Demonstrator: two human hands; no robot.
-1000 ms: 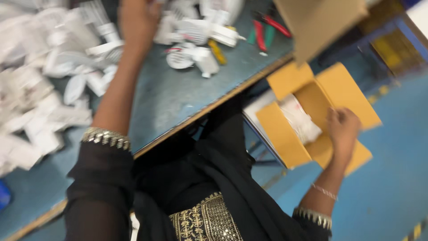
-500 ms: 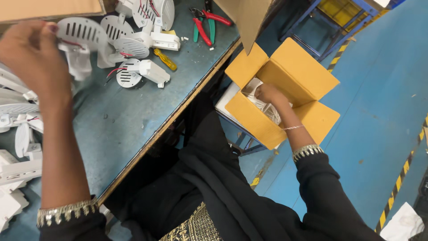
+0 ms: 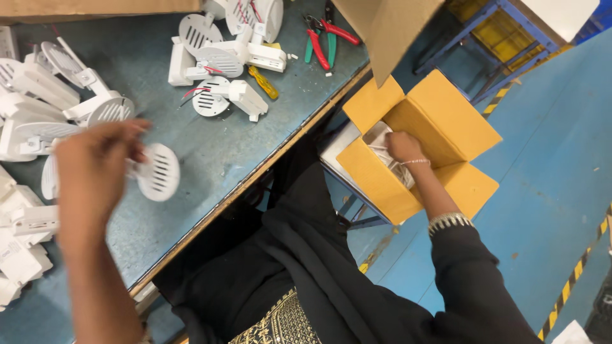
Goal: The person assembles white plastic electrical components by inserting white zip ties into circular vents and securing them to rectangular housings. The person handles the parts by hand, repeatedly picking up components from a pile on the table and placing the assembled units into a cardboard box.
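Observation:
My left hand [image 3: 95, 169] hovers over the grey-blue workbench [image 3: 242, 159], fingers closed on a white plastic part with a round slotted disc [image 3: 156, 171]. My right hand [image 3: 403, 148] reaches down into an open yellow cardboard box [image 3: 440, 121] beside the bench. Its fingers are among white wrapped parts [image 3: 379, 143] inside, and the box walls partly hide them. Whether it grips anything I cannot tell.
Many white slotted parts [image 3: 217, 95] lie over the bench's left and back. Red and green pliers [image 3: 322, 38] and a small yellow tool [image 3: 262, 81] sit near the far edge. A brown cardboard flap [image 3: 389, 28] overhangs the bench corner. Blue floor with striped tape lies to the right.
My left hand came down from the part pile toward the near bench carrying a white slotted part. My right hand pushed deeper into the yellow box.

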